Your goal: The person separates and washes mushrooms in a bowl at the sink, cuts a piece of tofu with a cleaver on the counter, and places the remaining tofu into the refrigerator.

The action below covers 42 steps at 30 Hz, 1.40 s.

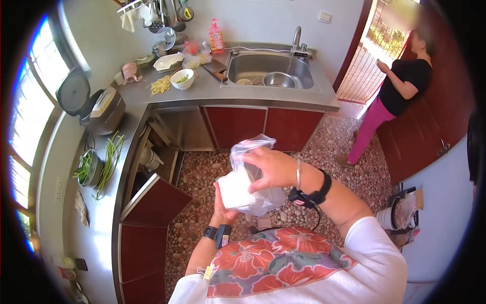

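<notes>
In front of my body I hold a clear plastic bag (254,144) with a white, block-like thing (237,191) in it. My left hand (223,206) supports the bag from below and the left side. Over the top comes my right hand (271,167), its fingers curved around the bag's upper part and the thumb against the white thing. What the white thing is, I cannot make out through the plastic. Part of the left hand's fingers is hidden behind the bag.
A lower cabinet door (157,200) stands open at left. On the counter are a rice cooker (104,109) with raised lid, green stalks (111,162), a white bowl (182,79) and a cleaver (215,72) beside the sink (271,63). Another person (405,81) stands by the doorway.
</notes>
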{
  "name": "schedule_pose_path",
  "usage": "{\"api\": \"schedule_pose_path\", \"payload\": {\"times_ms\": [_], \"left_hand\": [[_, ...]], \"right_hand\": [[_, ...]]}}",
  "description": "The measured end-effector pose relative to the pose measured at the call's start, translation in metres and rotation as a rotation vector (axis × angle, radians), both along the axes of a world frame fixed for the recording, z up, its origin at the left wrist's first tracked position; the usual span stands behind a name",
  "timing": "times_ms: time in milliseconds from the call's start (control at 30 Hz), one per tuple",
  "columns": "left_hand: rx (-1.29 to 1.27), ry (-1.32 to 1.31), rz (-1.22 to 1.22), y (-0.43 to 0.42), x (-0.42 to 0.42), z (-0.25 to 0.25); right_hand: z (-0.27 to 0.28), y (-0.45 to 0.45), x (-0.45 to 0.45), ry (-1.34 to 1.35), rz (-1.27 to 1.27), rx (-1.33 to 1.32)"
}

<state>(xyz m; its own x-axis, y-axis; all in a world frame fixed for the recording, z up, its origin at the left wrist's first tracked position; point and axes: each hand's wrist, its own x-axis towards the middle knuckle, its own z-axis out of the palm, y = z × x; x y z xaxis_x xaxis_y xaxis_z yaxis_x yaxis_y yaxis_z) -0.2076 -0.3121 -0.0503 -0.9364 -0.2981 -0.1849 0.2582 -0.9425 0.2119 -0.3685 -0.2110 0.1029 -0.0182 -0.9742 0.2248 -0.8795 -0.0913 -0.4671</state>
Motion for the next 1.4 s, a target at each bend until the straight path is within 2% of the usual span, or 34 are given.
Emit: {"api": "schedule_pose_path", "payload": {"times_ms": [33,67,167,200,300,367,500,533,633,667,767,833,900,967,1033,1100,1167,1233,1300,1367,1400], "left_hand": [[0.005,-0.026,-0.007,-0.009,-0.016,0.003],[-0.011,-0.027,-0.018,-0.024,-0.035,0.006],[0.065,-0.112,0.025,-0.065,-0.076,-0.019],[0.057,-0.124,0.014,-0.077,-0.081,-0.021],[0.045,-0.145,0.003,-0.115,-0.094,-0.026],[0.034,-0.139,0.003,-0.145,-0.103,-0.027],[0.012,-0.077,-0.019,-0.223,-0.136,-0.028],[0.011,-0.049,-0.033,-0.243,-0.147,-0.02],[-0.021,0.017,-0.068,-0.305,-0.183,0.0],[-0.019,0.024,-0.072,-0.323,-0.192,0.003],[-0.006,0.011,-0.058,-0.367,-0.205,0.005],[0.002,-0.006,-0.041,-0.393,-0.212,0.002],[0.017,-0.034,-0.004,-0.416,-0.21,-0.005],[0.031,-0.069,0.041,-0.436,-0.204,-0.012],[0.045,-0.117,0.099,-0.45,-0.194,-0.019],[0.054,-0.174,0.169,-0.46,-0.181,-0.028],[0.07,-0.241,0.248,-0.465,-0.165,-0.035],[0.083,-0.312,0.317,-0.466,-0.153,-0.038],[0.105,-0.382,0.385,-0.464,-0.143,-0.04],[0.132,-0.441,0.446,-0.46,-0.136,-0.041],[0.146,-0.462,0.47,-0.459,-0.134,-0.041]], "right_hand": [[-0.001,-0.02,-0.013,-0.012,0.004,0.059],[-0.007,-0.048,-0.027,-0.041,0.11,0.024],[-0.019,-0.115,-0.03,0.195,0.359,-0.024],[-0.016,-0.132,-0.024,0.205,0.405,0.143],[-0.018,-0.184,-0.026,0.407,0.407,0.477],[-0.031,-0.228,-0.049,0.406,0.319,0.452],[-0.005,-0.318,-0.073,0.354,0.243,0.39],[-0.008,-0.338,-0.071,0.436,0.295,0.343],[-0.034,-0.401,-0.053,0.656,0.366,0.696],[0.012,-0.4,-0.058,0.76,0.447,0.607],[0.045,-0.412,-0.092,0.447,0.321,0.112],[0.07,-0.413,-0.129,0.096,0.381,-0.042],[0.074,-0.411,-0.172,-0.229,0.196,-0.028],[0.025,-0.429,-0.232,-0.632,0.02,-0.11],[-0.043,-0.457,-0.289,-0.822,-0.339,0.005],[-0.101,-0.481,-0.319,-0.73,-0.464,0.416],[-0.14,-0.514,-0.323,-1.21,-0.502,0.449],[-0.162,-0.55,-0.318,-1.421,-0.486,0.377],[-0.171,-0.593,-0.313,-1.494,-0.46,0.489],[-0.174,-0.623,-0.308,-1.339,-0.378,0.479],[-0.183,-0.638,-0.304,-1.42,-0.284,0.408]]}}
